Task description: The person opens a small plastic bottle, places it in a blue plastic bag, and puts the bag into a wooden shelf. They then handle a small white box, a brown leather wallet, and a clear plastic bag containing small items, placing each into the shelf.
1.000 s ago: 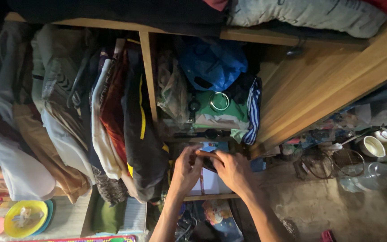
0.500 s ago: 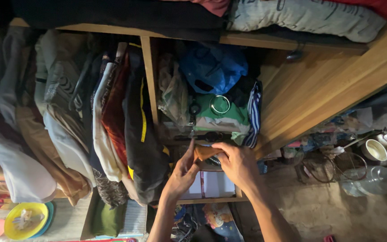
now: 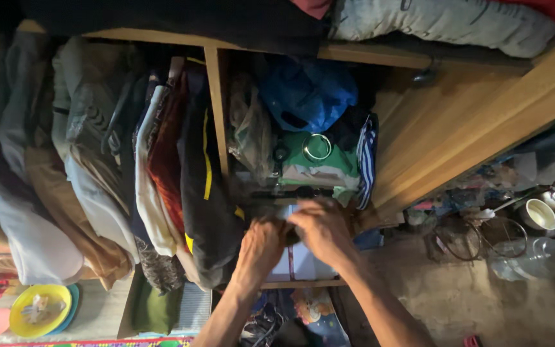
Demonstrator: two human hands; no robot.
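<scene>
My left hand [image 3: 259, 249] and my right hand [image 3: 318, 231] meet in front of a low wardrobe compartment, both blurred by motion. Their fingers curl around a small dark bundle [image 3: 290, 235] pressed between them; most of it is hidden by the hands. Under the hands lies a white box [image 3: 300, 263] on the wooden shelf [image 3: 303, 283]. Just above the hands a dark strap-like thing [image 3: 290, 193] lies along the shelf above.
Folded green cloth with a metal ring [image 3: 317, 146] and a blue bag [image 3: 306, 93] fill the upper compartment. Hanging clothes [image 3: 162, 167] crowd the left. The open wooden door [image 3: 457, 122] stands at right, with a white cup [image 3: 538, 214] and clear bottle [image 3: 534, 254] beyond. A yellow plate [image 3: 40, 310] sits bottom left.
The orange-brown cloth seen between my hands earlier is now covered. My hands have closed together over it, the left curling into a fist, the right shifting left.
</scene>
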